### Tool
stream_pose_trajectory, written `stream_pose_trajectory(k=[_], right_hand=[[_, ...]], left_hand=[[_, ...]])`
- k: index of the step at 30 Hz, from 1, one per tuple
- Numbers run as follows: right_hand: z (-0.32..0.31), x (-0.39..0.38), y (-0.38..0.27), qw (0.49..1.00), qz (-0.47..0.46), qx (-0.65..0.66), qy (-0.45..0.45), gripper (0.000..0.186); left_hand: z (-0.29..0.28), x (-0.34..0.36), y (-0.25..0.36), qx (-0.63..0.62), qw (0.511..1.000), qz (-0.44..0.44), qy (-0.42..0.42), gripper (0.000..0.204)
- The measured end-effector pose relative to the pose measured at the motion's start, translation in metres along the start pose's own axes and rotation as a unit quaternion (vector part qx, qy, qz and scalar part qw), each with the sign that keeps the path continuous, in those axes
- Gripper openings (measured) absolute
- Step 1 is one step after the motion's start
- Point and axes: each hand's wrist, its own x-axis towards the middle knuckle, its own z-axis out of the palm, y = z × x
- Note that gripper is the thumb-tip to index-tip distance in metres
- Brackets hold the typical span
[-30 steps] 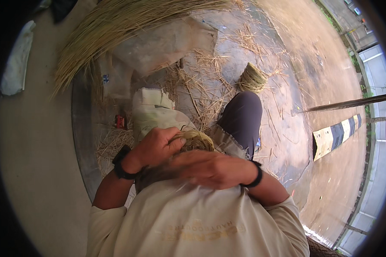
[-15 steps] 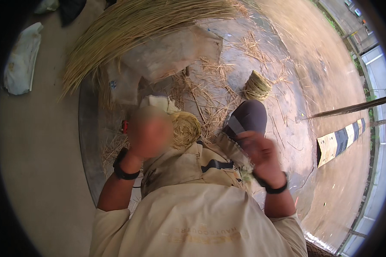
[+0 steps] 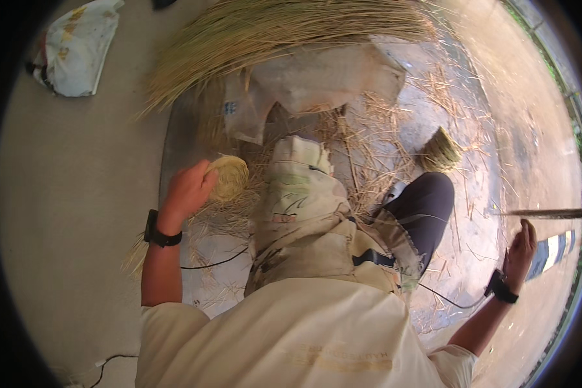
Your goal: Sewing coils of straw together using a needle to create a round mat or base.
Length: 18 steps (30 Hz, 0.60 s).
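One straw coil (image 3: 228, 177) is wound and gripped in the left hand (image 3: 187, 191), held out to the person's left over loose straw (image 3: 368, 161). The right hand (image 3: 520, 249) is flung wide, fingers loosely apart, holding nothing. A second coil (image 3: 440, 152) lies beyond the knee (image 3: 427, 207); the big straw bundle (image 3: 284, 32) remains unworked, so much seems left.

A small round coil of pale yellow-green woven straw (image 3: 228, 177) sits on edge, its flat spiral face turned sideways. It rests among loose straw on the floor, left of the cloth-covered knee.
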Motion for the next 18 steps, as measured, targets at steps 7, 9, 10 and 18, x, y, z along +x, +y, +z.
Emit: stream_pose_trajectory(k=[7,9,10,18], right_hand=[[0.030,-0.017,-0.065,0.935,0.264,0.238,-0.003,0.025],[0.053,-0.028,-0.135,0.937,0.158,0.273,-0.148,0.027],[0.074,-0.038,-0.165,0.927,0.064,0.315,-0.193,0.030],[0.182,-0.056,-0.335,0.859,-0.168,0.340,-0.344,0.012]], left_hand=[[0.034,-0.001,-0.036,-0.048,0.994,-0.053,0.081,0.029],[0.045,-0.002,-0.006,-0.103,0.991,-0.040,0.070,0.029],[0.048,-0.003,0.014,-0.136,0.988,-0.030,0.061,0.028],[0.062,-0.021,0.134,-0.276,0.956,0.098,-0.006,0.020]])
